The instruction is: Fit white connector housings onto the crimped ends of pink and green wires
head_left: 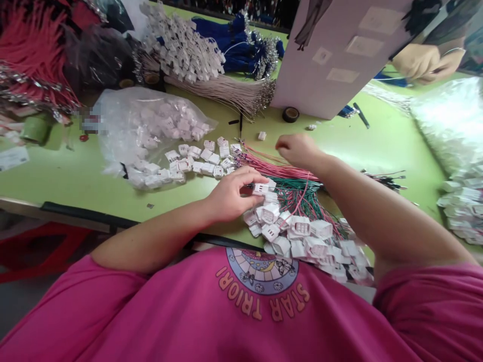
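Observation:
My left hand (pixel 234 197) pinches a white plastic connector housing (pixel 260 189) between thumb and fingers, just above a heap of similar wired connectors (pixel 301 226). My right hand (pixel 296 150) is closed, fingers curled, over the far side of a bundle of pink wires (pixel 264 164); whatever it grips is hidden. Green wires (pixel 296 185) lie between my forearms and run toward the connector heap. Loose white housings (pixel 206 167) are scattered left of the wire bundle, at the mouth of a clear plastic bag (pixel 130 108) holding more.
Bundles of white-ended wires (pixel 188 50), blue wires (pixel 234 42) and red wires (pixel 30 45) lie at the back. A black tape roll (pixel 290 114) sits by a pale upright panel (pixel 335 55). Another person's hands (pixel 426 61) work beyond it. A bag of connectors (pixel 453 125) stands right.

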The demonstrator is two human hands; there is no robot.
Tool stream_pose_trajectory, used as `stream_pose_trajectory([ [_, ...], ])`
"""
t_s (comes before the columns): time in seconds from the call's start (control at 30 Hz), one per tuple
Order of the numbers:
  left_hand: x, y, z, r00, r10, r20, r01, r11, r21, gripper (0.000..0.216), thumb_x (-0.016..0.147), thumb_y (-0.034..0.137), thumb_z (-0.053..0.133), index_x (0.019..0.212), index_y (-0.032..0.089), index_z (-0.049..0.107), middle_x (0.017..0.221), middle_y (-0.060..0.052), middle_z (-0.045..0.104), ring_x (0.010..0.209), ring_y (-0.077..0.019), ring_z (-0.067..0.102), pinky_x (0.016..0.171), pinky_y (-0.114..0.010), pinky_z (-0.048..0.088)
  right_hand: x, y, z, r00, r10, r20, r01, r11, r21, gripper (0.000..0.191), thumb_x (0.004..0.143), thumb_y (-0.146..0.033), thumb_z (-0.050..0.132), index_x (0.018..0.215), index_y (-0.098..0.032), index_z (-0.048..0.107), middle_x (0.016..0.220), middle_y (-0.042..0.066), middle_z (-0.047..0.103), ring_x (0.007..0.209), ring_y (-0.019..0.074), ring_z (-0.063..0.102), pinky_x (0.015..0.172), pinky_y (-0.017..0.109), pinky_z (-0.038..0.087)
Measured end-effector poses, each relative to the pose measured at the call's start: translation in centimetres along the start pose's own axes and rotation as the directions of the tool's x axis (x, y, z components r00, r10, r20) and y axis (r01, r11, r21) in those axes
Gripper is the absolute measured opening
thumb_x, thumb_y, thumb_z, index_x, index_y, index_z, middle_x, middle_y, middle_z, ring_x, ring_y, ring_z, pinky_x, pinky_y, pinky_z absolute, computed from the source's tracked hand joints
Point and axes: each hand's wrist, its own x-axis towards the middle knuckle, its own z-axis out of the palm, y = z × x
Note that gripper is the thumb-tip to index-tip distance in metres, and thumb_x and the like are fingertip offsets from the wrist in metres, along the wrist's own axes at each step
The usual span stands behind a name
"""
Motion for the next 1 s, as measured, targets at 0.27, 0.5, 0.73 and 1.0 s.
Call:
stream_pose_trajectory([
  [0.27, 0.2, -1.0, 0.8, 0.979, -0.199, 0.042, 0.2, 0.903, -0.381, 0.042, 0.074, 0.039, 0.08, 0.109, 0.016, 0.072, 0.11, -0.01, 0.072, 0.091, -0.0169, 0.069, 0.082, -0.034, 0.058, -7.3, -1.5, -5.0, 0.947, -0.234, -0.222, 0.304, 0.875, 0.376, 0.019, 0.082, -0.027, 0.058, 0.094, -0.023, 0.072, 0.074, 0.003, 0.069, 0.066, 0.0164, 0.059, 0.065, 0.032, 0.049],
  [0.5, 0.5, -1.4, 1.2, 0.965, -0.244, 0.094, 0.253, 0.78, -0.572, 0.046, 0.066, 0.037, 0.088, 0.105, 0.018, 0.071, 0.101, -0.007, 0.075, 0.086, -0.0151, 0.07, 0.079, -0.03, 0.058, -12.0, -4.6, -2.8, 0.879, -0.438, -0.189, 0.477, 0.788, 0.39, 0.021, 0.088, -0.02, 0.049, 0.085, -0.02, 0.07, 0.076, 0.003, 0.071, 0.066, 0.0122, 0.059, 0.065, 0.029, 0.046],
  [0.73, 0.5, -1.0, 1.4, 0.954, -0.281, 0.108, 0.286, 0.734, -0.617, 0.044, 0.065, 0.032, 0.089, 0.102, 0.017, 0.071, 0.097, -0.004, 0.075, 0.08, -0.0111, 0.069, 0.077, -0.027, 0.058, -13.2, -3.5, -0.6, 0.94, -0.208, -0.269, 0.304, 0.869, 0.391, 0.02, 0.086, -0.021, 0.052, 0.084, -0.02, 0.071, 0.07, 0.001, 0.07, 0.062, 0.0111, 0.058, 0.062, 0.028, 0.044],
  [1.0, 0.4, -1.1, 1.4, 0.954, -0.286, 0.091, 0.282, 0.751, -0.598, 0.052, 0.058, 0.036, 0.093, 0.1, 0.016, 0.071, 0.093, -0.005, 0.076, 0.08, -0.014, 0.071, 0.076, -0.029, 0.058, -13.3, -4.2, -0.8, 0.934, -0.181, -0.308, 0.291, 0.885, 0.364, 0.018, 0.086, -0.021, 0.052, 0.08, -0.021, 0.069, 0.069, 0.001, 0.068, 0.06, 0.0119, 0.056, 0.061, 0.029, 0.043],
])
